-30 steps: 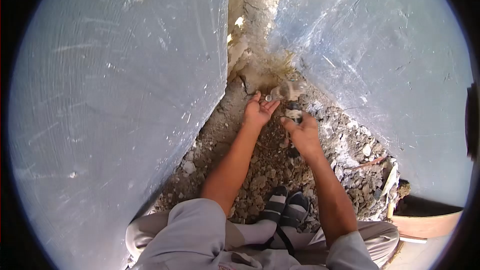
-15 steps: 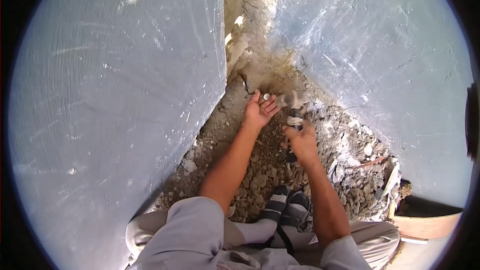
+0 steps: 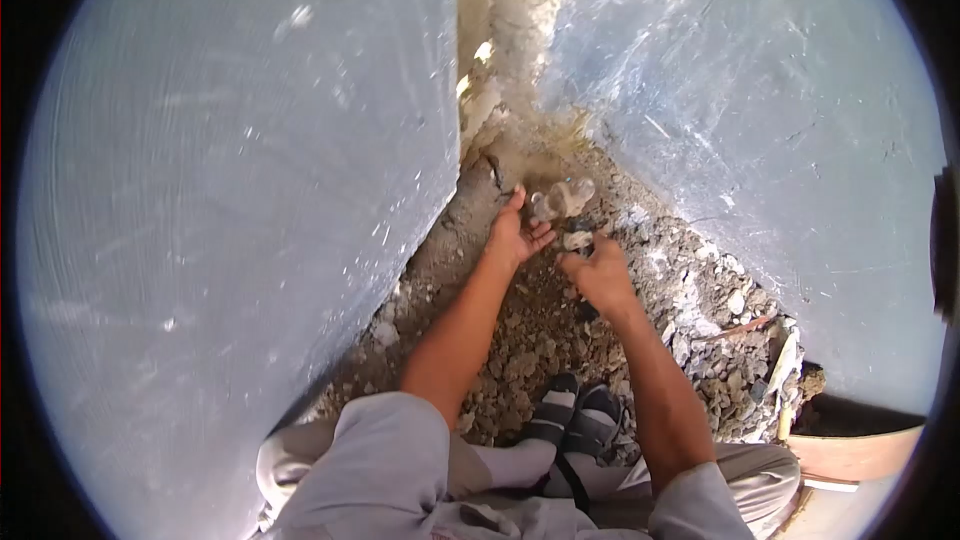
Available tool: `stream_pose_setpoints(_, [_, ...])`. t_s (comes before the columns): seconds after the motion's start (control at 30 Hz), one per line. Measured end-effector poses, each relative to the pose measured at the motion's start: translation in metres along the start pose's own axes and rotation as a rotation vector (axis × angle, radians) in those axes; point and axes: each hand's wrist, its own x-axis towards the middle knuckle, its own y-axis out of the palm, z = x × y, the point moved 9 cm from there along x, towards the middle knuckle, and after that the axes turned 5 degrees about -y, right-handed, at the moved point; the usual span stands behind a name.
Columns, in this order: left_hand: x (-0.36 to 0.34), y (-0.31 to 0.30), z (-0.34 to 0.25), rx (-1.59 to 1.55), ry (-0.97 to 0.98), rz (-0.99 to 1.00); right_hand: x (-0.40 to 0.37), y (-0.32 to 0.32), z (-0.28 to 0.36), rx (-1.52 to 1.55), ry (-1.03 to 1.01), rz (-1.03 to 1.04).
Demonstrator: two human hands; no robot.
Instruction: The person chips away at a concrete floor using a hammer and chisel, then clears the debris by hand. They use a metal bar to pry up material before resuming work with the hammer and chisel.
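My right hand [image 3: 600,275] is closed round the dark handle of a hammer [image 3: 570,198], whose pale, dusty head shows a little beyond my fingers. To its left, my left hand [image 3: 517,235] is palm up at the hammer head, its thumb raised and its fingers curled round something that the hammer head partly hides. Both hands are low over broken rubble [image 3: 535,340], in front of the dusty corner where the masonry [image 3: 515,155] is chipped and cracked.
Large grey panels rise on the left [image 3: 250,160] and right [image 3: 760,120] and meet near the masonry strip. Sandalled feet [image 3: 570,420] rest on the rubble between bent knees. An orange-brown basin [image 3: 855,455] stands at the lower right.
The hammer head has moved slightly left and now overlaps the fingers of my left hand. My right hand has shifted a little left and up. The view has moved slightly.
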Motion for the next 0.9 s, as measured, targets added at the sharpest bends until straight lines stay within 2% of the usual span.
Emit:
stream_pose_setpoints(0.03, [-0.006, -0.009, 0.001, 0.053, 0.048, -0.063, -0.005, -0.001, 0.003, 0.033, 0.004, 0.023])
stream_pose_setpoints(0.07, [-0.012, -0.018, -0.01, 0.132, 0.124, -0.259, -0.004, -0.009, 0.011, 0.071, -0.006, 0.027])
stream_pose_setpoints(0.13, [0.032, -0.026, -0.046, 0.491, 0.894, -0.127, -0.012, -0.028, 0.057, 0.088, -0.004, 0.034])
stream_pose_setpoints(0.17, [0.03, -0.024, -0.046, 0.666, 1.278, -0.049, -0.013, -0.039, 0.088, 0.115, -0.091, -0.002])
stream_pose_setpoints(0.2, [-0.003, -0.003, -0.037, 0.869, 0.959, 0.002, -0.013, -0.047, 0.114, 0.142, -0.176, -0.036])
stream_pose_setpoints(0.3, [-0.028, 0.001, -0.036, 1.127, 1.12, -0.061, -0.013, -0.068, 0.181, 0.186, -0.477, -0.184])
stream_pose_setpoints(0.4, [-0.025, 0.002, -0.034, 1.118, 1.039, 0.021, 0.015, -0.05, 0.169, 0.005, -0.576, -0.161])
stream_pose_setpoints(0.5, [-0.003, -0.002, -0.025, 1.005, 0.969, 0.225, 0.052, -0.008, 0.066, -0.639, 0.038, 0.4])
stream_pose_setpoints(0.6, [-0.032, 0.01, -0.02, 1.342, 0.945, -0.044, 0.054, -0.047, 0.071, -0.553, 0.039, 0.269])
stream_pose_setpoints(0.7, [-0.036, 0.014, -0.022, 1.318, 0.982, 0.039, 0.018, -0.069, 0.126, -0.047, -0.023, 0.13])
stream_pose_setpoints(0.8, [-0.032, 0.013, -0.021, 1.371, 1.015, 0.014, 0.007, -0.079, 0.182, 0.036, -0.472, -0.138])
stream_pose_setpoints(0.9, [-0.029, 0.012, -0.021, 1.369, 1.018, 0.042, 0.019, -0.057, 0.153, -0.118, -0.536, -0.152])
